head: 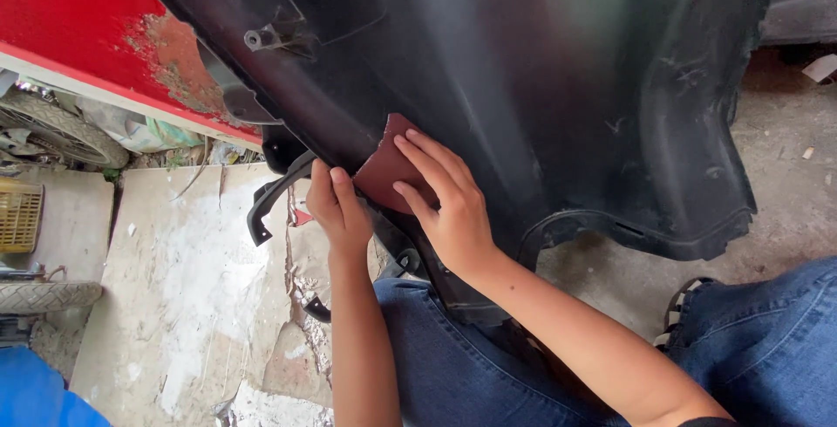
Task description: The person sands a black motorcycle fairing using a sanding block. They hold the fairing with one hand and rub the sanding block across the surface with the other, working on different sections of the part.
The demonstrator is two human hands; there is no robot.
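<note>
A large black plastic vehicle body panel (558,78) lies across my lap and fills the upper middle of the view. My right hand (449,200) presses a reddish-brown sheet of sandpaper (386,165) flat against the panel's lower left edge, fingers spread over the sheet. My left hand (338,209) grips the panel's edge just left of the sandpaper, thumb and fingers wrapped around the rim. Both forearms reach up from the bottom of the view.
A red painted board (78,26) with chipped paint runs along the upper left. A tyre (52,130) and a yellow crate (17,218) sit at the left. Worn flat boards (192,287) cover the ground. My jeans-clad legs (767,340) are at the bottom right over concrete.
</note>
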